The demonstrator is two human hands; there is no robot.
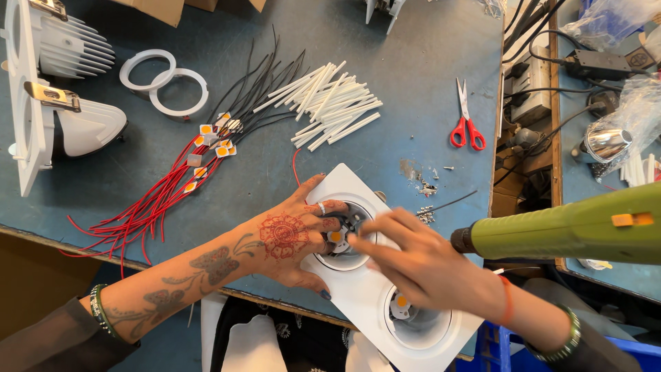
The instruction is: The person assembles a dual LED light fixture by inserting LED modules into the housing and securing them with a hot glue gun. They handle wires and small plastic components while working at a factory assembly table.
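Observation:
A white double downlight housing (pixel 375 303) lies tilted on the blue table's near edge, with two round wells. My left hand (pixel 292 238), patterned with henna, rests over the upper well and steadies the housing, its fingers by a small orange LED chip (pixel 336 236) inside. My right hand (pixel 420 265) reaches into the same well, fingertips pinched at the chip. A second LED chip (pixel 401 302) sits in the lower well (pixel 418 318). A green electric screwdriver (pixel 571 227) hangs in the air just right of my right hand, not held.
A bundle of red and black wires with LED chips (pixel 200 162) lies left, white tubes (pixel 330 103) behind it, two white rings (pixel 165 83), red scissors (pixel 467 124), small screws (pixel 425 215), and another white housing (pixel 48 89) at far left. Cables and a power supply (pixel 592 65) crowd the right.

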